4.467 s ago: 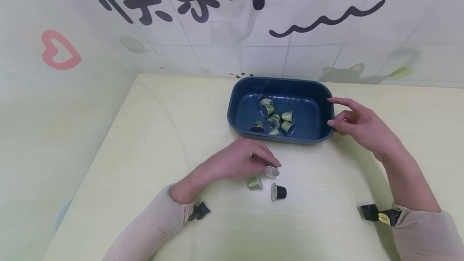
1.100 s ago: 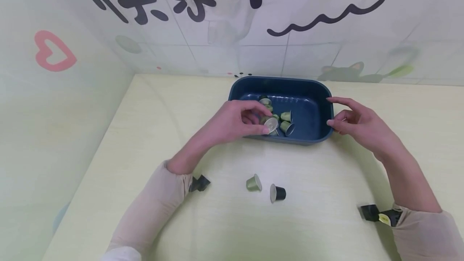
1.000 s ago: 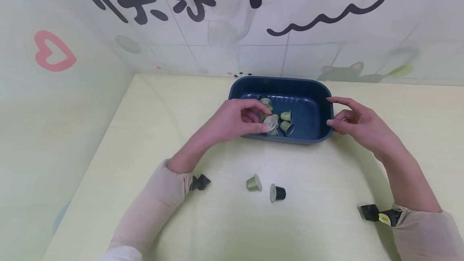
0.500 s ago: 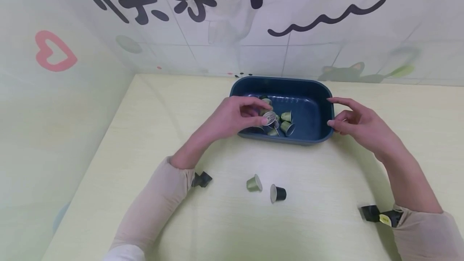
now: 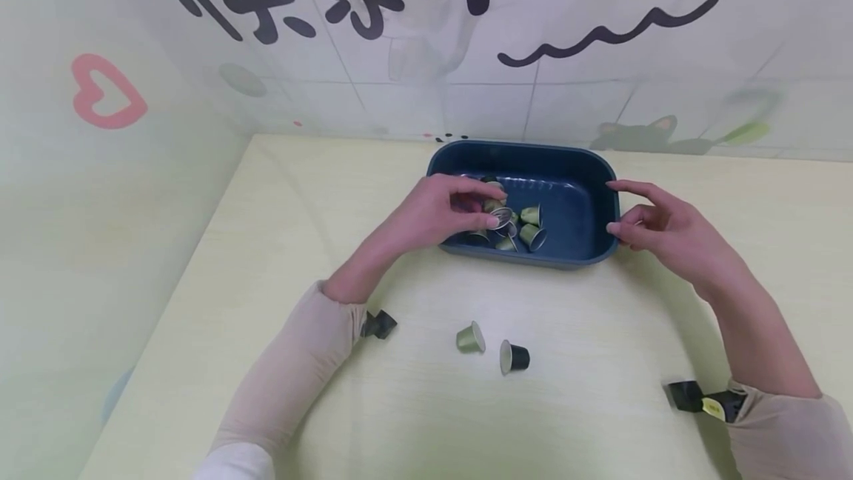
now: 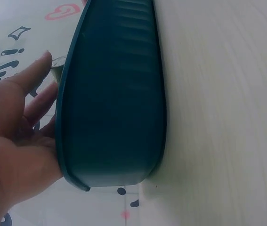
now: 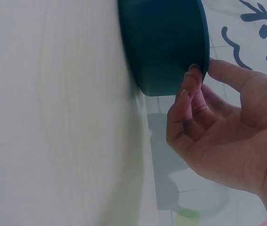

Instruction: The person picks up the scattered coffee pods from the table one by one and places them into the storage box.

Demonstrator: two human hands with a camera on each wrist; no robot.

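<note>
My left hand (image 5: 436,210) reaches over the near left part of a dark blue rectangular basin (image 5: 573,264). Its thumb and fingers pinch a coffee capsule (image 5: 504,215), foil lid tilted upward; in the left wrist view the capsule (image 6: 58,70) peeks past the rim. At the basin's right end my right hand (image 5: 676,232) grips the rim between thumb and fingers, as the right wrist view confirms. Several green capsules (image 5: 532,236) lie inside, some hidden behind the left hand. On the table in front lie a green capsule (image 5: 469,338) and a black capsule (image 5: 517,356), both on their sides.
The basin stands on a pale wooden table (image 5: 426,413), close to the back wall (image 5: 373,110) printed with dark characters. Another wall (image 5: 53,228) with a pink heart borders the left side. Dark wrist straps (image 5: 686,396) sit at the sleeve cuffs.
The left hand picked up a capsule from the table near the other two and carried it over the basin. Lately it has shifted slightly farther back. The right hand has stayed on the rim.
</note>
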